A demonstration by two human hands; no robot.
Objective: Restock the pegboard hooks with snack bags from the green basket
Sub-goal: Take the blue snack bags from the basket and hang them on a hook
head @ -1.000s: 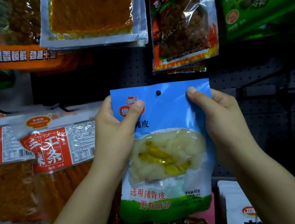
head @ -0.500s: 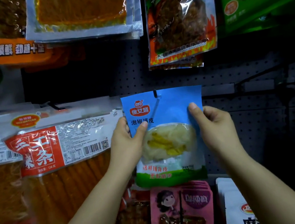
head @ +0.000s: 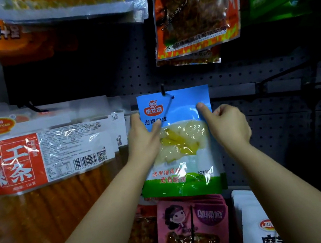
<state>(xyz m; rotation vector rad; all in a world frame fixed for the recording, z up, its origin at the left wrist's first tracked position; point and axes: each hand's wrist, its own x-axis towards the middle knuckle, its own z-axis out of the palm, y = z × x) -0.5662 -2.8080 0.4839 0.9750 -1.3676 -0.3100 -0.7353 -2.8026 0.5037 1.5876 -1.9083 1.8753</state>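
Blue snack bag (head: 178,139) against the pegboard (head: 269,126), hang hole threaded onto a dark hook (head: 163,91) whose upturned tip pokes out at the bag's top edge. Held from both sides: left hand (head: 144,142) on the left edge, thumb across the front near the printed name, fingers behind; right hand (head: 228,126) on the right edge, thumb pressed to the front, other fingers curled at the bag's side. Both pinching, neither spread wide. Green basket nowhere in view.

Likely trouble from here:

- Bag only just over the tip, by the look of it. Letting go too early, before sliding it back along the hook, probably enough for it to slip off forward and drop onto the pink packets (head: 193,230) below.
- Uneven pull from the two hands, and the thin plastic around the hole liable to tear, leaving nothing to hang by.
- A soft, slippery pouch with its weight low in the clear window; a loose pinch likely to let it swing or twist on the hook.
- Big orange-and-red packets (head: 43,156) just beside on the left, edge close to the left hand; a careless elbow or wrist apt to nudge them off line.
- Hanging crooked, bottom edge overlapping the pink row and hiding it.
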